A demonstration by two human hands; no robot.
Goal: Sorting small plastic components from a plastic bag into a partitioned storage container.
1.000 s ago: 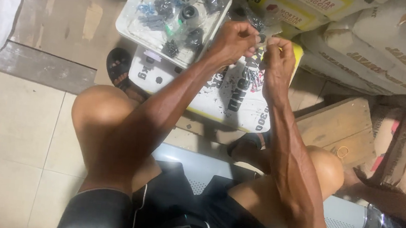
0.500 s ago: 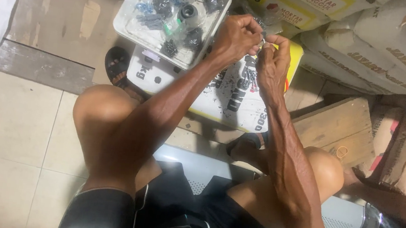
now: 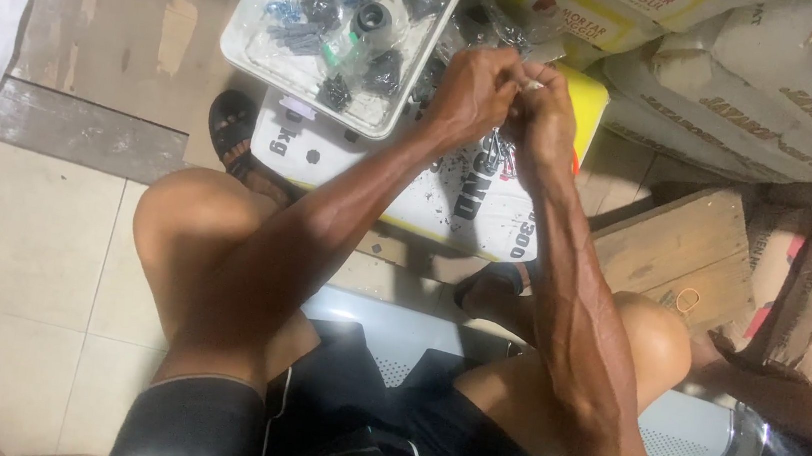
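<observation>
Now the left hand and right hand have drawn together, fingers pinched shut on a small metal part, seemingly a fastener, just beside the clear parts tray, above the white sack.

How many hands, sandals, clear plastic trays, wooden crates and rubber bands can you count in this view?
Hands: 2, left hand and right hand
Sandals: 2, left sandal, right sandal
Clear plastic tray: 1
Wooden crate: 1
Rubber band: 1
Total: 7
</observation>
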